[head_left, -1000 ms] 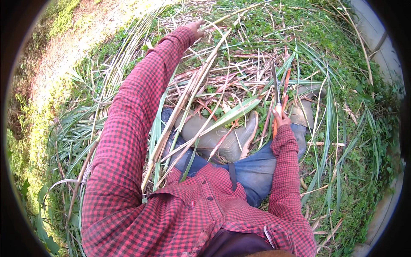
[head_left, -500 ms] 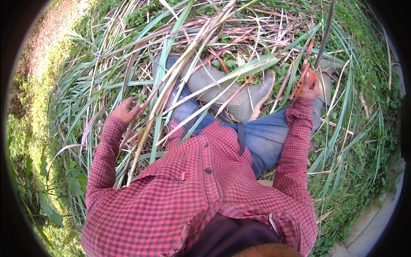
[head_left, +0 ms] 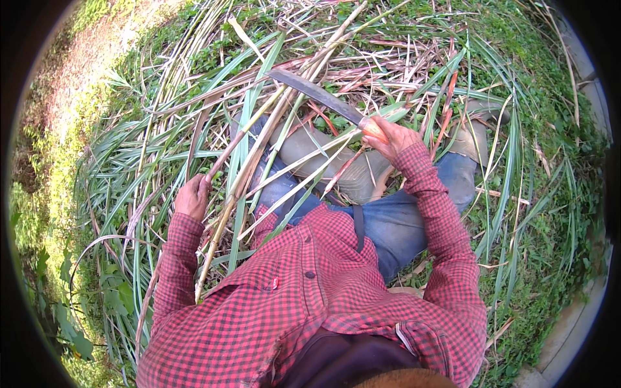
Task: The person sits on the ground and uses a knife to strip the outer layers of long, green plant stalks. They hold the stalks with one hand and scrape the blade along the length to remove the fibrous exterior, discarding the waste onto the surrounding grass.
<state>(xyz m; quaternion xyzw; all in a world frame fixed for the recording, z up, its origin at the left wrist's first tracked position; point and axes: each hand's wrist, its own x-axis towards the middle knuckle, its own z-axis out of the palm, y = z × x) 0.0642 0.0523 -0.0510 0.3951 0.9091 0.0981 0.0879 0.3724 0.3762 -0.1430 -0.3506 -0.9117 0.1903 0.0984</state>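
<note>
My right hand (head_left: 399, 140) is closed around the orange handle of a machete (head_left: 323, 97). Its dark blade points left, with the tip lying over a bundle of long stalks (head_left: 253, 152) that slants across my leg. On the left, my left hand (head_left: 193, 197) grips a thin brownish stalk (head_left: 228, 154). This stalk runs up and right from my fist to the bundle, near the blade's far part. Long green leaves (head_left: 252, 103) lie among the stalks. Where the machete's edge meets the stalks, I cannot tell whether it touches them.
My legs in blue jeans (head_left: 394, 226) and grey-green rubber boots (head_left: 359, 174) are folded on the ground. Cut leaves (head_left: 123, 168) and dry reddish strips (head_left: 401, 61) lie around them. A pale concrete edge (head_left: 569, 330) curves along the right, beyond green grass (head_left: 537, 271).
My right hand has moved left, swinging the machete from upright at the right to across the stalks. My left hand has closed on a thin stalk.
</note>
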